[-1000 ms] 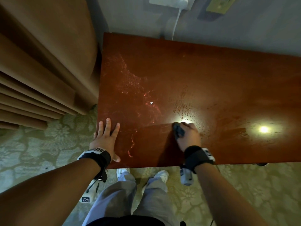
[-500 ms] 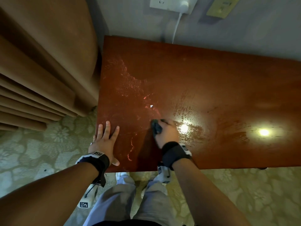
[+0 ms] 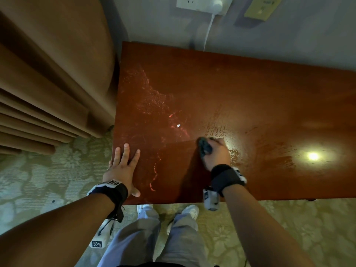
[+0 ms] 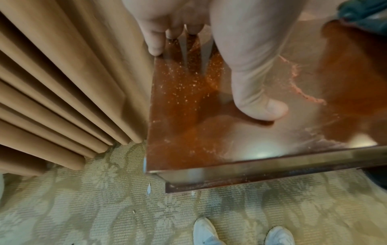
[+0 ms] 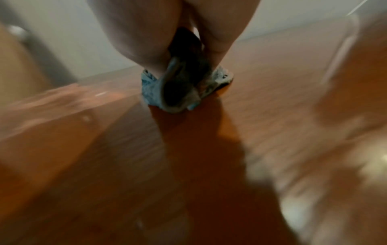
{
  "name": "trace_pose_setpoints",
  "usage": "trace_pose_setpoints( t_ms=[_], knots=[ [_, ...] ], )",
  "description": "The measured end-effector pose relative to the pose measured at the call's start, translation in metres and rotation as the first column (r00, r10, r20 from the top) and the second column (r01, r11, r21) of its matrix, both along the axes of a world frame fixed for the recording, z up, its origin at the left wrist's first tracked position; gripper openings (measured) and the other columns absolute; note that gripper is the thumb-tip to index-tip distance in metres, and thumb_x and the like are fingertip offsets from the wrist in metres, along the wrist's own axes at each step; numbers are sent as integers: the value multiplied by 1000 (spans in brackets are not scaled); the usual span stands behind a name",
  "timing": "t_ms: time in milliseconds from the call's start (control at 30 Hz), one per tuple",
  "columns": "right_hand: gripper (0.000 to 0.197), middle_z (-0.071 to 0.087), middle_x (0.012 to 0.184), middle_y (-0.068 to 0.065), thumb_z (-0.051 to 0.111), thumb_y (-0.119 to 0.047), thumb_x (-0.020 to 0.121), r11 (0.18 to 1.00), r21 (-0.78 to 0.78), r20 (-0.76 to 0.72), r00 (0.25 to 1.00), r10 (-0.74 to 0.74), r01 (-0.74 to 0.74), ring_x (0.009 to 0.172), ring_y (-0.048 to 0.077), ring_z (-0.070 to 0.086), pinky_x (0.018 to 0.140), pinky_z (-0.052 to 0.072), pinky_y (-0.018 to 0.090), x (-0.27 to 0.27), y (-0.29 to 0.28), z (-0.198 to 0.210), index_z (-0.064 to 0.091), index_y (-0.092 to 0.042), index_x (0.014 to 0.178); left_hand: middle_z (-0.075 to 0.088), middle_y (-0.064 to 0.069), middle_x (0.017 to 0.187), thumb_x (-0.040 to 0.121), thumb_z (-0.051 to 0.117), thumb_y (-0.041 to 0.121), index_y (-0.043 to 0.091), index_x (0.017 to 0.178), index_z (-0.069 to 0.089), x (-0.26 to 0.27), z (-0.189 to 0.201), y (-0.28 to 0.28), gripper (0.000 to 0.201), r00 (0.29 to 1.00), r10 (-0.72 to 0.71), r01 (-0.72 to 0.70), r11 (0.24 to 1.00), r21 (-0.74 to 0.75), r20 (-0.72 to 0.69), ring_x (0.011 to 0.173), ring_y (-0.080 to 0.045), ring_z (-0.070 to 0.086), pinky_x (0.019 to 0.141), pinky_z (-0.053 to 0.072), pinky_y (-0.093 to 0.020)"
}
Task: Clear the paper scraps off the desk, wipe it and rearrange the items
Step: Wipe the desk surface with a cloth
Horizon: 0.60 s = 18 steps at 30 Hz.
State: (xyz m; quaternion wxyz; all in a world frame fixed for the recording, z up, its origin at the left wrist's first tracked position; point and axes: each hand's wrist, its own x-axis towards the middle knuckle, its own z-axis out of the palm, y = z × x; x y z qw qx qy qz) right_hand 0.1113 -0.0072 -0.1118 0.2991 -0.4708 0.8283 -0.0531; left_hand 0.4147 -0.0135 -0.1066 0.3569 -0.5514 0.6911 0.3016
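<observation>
I'm gripping the cloth in my right hand on the bench, paper scrap lying near, far-left; left hand resting flat, released.

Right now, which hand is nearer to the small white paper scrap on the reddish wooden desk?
Right. The right hand, gripping a dark cloth, sits just right of the scrap; the left hand lies flat farther left.

The head camera is looking down on the desk; the left wrist camera is hovering close over its lower-left corner; the right wrist camera is sitting low behind the cloth. All 3 are sharing the desktop.
</observation>
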Motion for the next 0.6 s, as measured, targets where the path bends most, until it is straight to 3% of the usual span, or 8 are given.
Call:
trace_pose_setpoints(
  t_ms=[133, 300, 467, 600],
  knots=[
    [45, 44, 133, 8, 57, -4, 90, 987, 8, -125, 979, -159, 161, 108, 30, 56, 100, 49, 35, -57, -10, 1, 56, -10, 134, -52, -7, 145, 61, 85, 58, 33, 147, -33, 1, -4, -2, 148, 1000, 1, -1, 1000, 27, -8, 142, -35, -34, 120, 3, -50],
    [47, 42, 135, 9, 59, -10, 90, 984, 5, -164, 971, -175, 178, 106, 33, 57, 97, 52, 42, -36, -22, -4, 55, -12, 137, -52, -7, 145, 58, 86, 58, 33, 147, -32, 1, -8, -2, 150, 1000, -3, 3, 1000, 12, -5, 142, -35, -33, 120, 5, -51],
    [48, 46, 132, 0, 69, -13, 82, 994, -65, -39, 996, 81, -83, 118, 26, 48, 104, 47, 38, 53, -34, -12, 61, -22, 129, -48, -7, 148, 58, 87, 57, 33, 148, -30, 2, -3, -1, 150, 1000, 0, 0, 1000, 8, -16, 143, -35, -32, 120, 4, -51],
    [52, 40, 135, -1, 65, -15, 86, 926, -49, 28, 927, 375, -374, 119, 26, 41, 105, 43, 36, 119, -40, -4, 54, -19, 136, -45, -8, 151, 59, 86, 58, 32, 150, -27, -1, 0, -2, 147, 1000, -5, 5, 1000, 0, -1, 144, -36, -29, 120, 4, -51]
  ],
)
